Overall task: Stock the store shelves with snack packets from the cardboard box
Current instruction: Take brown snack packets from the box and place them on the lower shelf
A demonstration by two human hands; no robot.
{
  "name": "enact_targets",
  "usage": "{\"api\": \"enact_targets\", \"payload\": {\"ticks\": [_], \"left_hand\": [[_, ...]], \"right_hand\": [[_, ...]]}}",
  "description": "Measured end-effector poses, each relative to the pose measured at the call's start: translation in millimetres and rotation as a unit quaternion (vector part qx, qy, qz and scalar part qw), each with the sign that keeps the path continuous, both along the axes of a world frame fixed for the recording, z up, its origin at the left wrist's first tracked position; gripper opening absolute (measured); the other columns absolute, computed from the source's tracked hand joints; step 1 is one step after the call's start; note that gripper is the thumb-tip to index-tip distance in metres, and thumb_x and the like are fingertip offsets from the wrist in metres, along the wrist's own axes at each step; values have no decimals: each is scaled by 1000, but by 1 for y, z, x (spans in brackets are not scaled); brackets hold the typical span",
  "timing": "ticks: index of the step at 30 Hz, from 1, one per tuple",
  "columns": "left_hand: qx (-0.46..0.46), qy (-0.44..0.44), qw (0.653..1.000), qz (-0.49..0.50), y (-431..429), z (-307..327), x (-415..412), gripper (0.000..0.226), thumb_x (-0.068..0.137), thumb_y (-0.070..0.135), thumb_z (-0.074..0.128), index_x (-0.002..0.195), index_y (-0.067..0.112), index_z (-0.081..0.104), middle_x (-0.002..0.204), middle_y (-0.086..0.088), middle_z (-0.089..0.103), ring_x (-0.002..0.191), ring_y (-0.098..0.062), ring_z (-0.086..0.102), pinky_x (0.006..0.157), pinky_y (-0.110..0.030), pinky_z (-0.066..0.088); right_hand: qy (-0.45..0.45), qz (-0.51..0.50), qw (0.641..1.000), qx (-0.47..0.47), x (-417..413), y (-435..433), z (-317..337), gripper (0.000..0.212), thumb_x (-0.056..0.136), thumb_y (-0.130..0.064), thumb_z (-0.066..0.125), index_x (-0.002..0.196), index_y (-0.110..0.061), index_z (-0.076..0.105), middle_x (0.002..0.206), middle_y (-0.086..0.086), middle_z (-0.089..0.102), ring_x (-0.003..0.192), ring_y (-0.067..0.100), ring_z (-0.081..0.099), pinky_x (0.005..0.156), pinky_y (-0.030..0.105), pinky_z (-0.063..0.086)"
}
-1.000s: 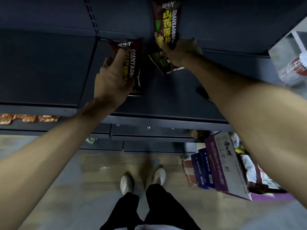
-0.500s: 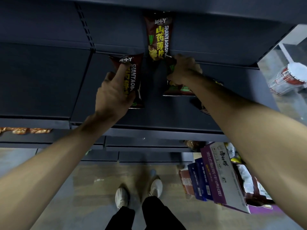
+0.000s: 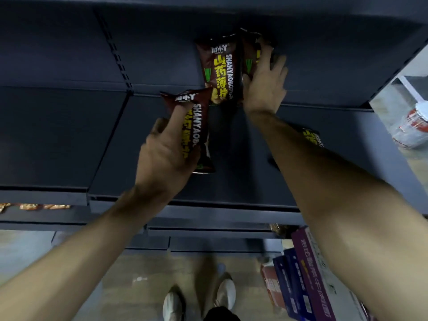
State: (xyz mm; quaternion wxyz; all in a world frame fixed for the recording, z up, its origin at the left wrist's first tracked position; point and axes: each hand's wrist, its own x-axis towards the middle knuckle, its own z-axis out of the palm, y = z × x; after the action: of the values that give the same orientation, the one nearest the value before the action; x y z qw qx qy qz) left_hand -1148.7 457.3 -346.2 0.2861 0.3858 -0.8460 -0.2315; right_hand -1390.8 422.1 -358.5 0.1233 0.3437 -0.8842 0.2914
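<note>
Right hand has risen, its spread fingers pressing a second packet upright, just right of the standing packet. Left hand, lower, grips a third packet over the shelf.

Dark grey metal shelving fills the dim aisle, a slotted upright climbing its back panel left of the left hand. Well below that hand lies a pale wood-look floor; purple and blue cartons stand far below the right hand, toward the right.
</note>
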Motion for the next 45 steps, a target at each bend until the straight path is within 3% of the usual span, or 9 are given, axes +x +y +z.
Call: {"api": "enact_targets", "payload": {"ticks": [13,20,23,28,34,38,40,43,45], "left_hand": [[-4,31,999,8,16,-13,5,70,82,25,70,142,41,36,104,0,52,83,-22,57,70,-43,55],[9,41,999,8,18,-15,0,71,83,21,71,141,40,36,106,-2,53,88,-18,54,71,-39,52],[10,43,999,7,15,-14,-10,71,83,20,71,141,39,36,107,-3,55,92,-18,54,74,-39,53],[9,31,999,4,1,-14,-27,68,83,23,68,140,39,35,109,-4,55,94,-24,55,78,-43,52],[4,25,1000,-2,-7,-21,-39,67,83,23,69,140,37,36,112,-5,55,98,-27,57,79,-49,53],[-11,30,999,-4,-13,-27,-52,69,84,22,68,143,34,35,113,-7,54,97,-28,56,78,-44,52],[-25,30,999,-11,-17,-29,-62,70,84,22,68,145,32,35,114,-7,53,96,-28,55,75,-37,47],[-51,27,998,-5,-25,-28,-77,71,86,23,66,148,32,32,117,-8,50,95,-30,56,75,-41,48],[-67,7,997,28,-34,-27,-89,74,88,24,64,149,38,25,120,-5,46,99,-31,56,74,-44,47]], "right_hand": [[-5,-33,999,-20,-12,-13,-19,70,88,-22,69,147,-23,32,148,16,28,129,31,34,71,37,52],[-16,-1,1000,13,-2,20,0,74,88,-39,68,149,-27,28,150,16,25,131,33,33,75,42,51],[-37,8,998,43,-6,57,12,69,87,-37,67,144,-26,30,148,13,26,129,34,35,80,46,50],[-111,54,984,126,-22,118,15,63,87,-28,70,139,-30,35,136,11,36,124,34,42,86,40,47],[-125,2,977,172,-24,135,24,58,87,-42,69,136,-26,42,134,13,42,121,39,49,92,42,46],[-186,-5,938,294,-14,165,18,77,77,-57,72,140,-32,37,133,14,49,118,39,53,94,41,47],[-209,5,924,321,-9,170,13,73,83,-50,69,145,-34,33,135,12,51,120,38,53,96,42,47],[-155,13,943,295,-7,162,18,57,95,-39,58,144,-31,32,129,15,54,115,40,55,82,39,43],[-121,37,971,205,-7,148,22,57,97,-37,55,146,-35,27,123,14,52,101,38,57,76,37,39]]}}
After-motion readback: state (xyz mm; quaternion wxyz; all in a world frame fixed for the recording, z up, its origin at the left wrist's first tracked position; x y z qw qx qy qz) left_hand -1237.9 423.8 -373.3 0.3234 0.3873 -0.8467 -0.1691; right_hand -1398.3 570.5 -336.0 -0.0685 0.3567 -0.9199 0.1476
